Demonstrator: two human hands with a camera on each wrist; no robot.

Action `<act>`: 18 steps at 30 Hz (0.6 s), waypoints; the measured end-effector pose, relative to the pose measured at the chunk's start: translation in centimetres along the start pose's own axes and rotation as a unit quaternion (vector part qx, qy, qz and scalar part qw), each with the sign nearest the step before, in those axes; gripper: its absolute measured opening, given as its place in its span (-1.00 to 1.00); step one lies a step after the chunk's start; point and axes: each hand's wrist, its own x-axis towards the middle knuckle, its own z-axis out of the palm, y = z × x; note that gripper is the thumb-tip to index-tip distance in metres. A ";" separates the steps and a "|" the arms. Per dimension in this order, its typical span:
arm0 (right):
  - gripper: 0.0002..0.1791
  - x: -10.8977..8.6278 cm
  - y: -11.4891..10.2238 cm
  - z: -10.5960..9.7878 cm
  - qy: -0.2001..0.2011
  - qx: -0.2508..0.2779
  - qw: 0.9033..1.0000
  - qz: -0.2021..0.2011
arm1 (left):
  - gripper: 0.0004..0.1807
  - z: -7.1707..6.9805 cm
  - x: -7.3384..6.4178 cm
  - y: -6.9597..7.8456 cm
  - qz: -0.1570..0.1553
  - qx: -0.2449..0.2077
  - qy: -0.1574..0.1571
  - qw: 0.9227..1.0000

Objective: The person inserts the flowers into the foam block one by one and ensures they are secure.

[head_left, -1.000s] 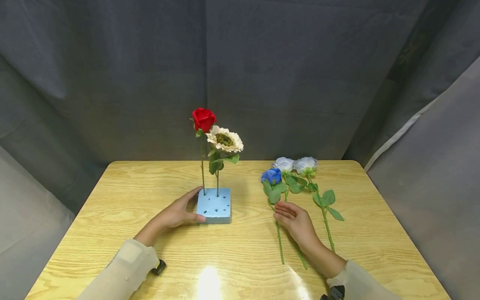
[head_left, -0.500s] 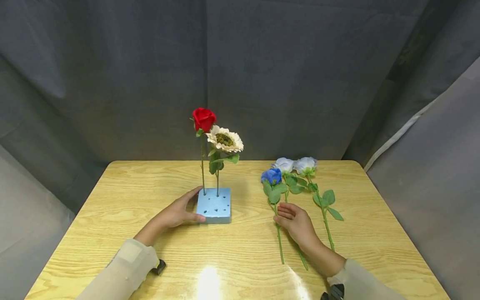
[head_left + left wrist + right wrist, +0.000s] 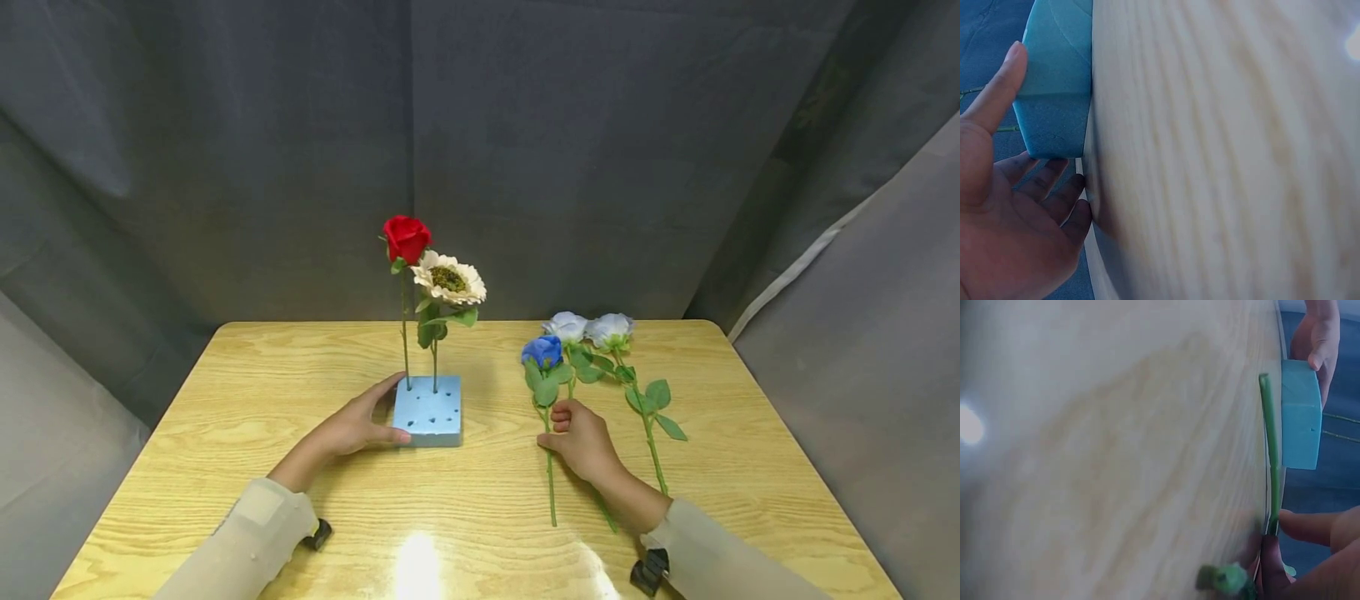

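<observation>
Blue rose (image 3: 542,352) lies at right on the bench (image 3: 465,508), bloom just beside two pale roses (image 3: 566,327); can't tell if its stem is clear of the wood. Right hand (image 3: 590,443) nearly closed, thumb and fingers pinching the green stem (image 3: 552,487) below the leaves (image 3: 546,390). Left hand (image 3: 352,427) grips the left side of the blue foam block (image 3: 427,408), thumb on near face; red rose (image 3: 407,239) and cream sunflower (image 3: 450,279) stand in it. Blue rose looks artificial: likely light, petals soft and crushable, stem stiffish, not slippery. Best hold: bare stem, where pinched; leaves might snag neighbours. Block probably light, dents if squeezed.
</observation>
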 end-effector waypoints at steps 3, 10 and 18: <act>-0.42 0.1 -0.1 0.0 -0.007 -0.014 1.000 -0.005 | 0.27 0.0 0.0 0.0 -0.001 -0.004 -0.001 1.000; -0.45 0.3 -0.4 -0.2 -0.013 -0.028 0.999 -0.010 | 0.26 0.0 -0.1 0.1 -0.001 -0.006 0.000 1.000; -0.48 0.8 -1.0 -1.1 -0.041 0.026 0.999 0.020 | 0.25 0.0 -0.1 0.1 0.001 -0.010 -0.002 1.000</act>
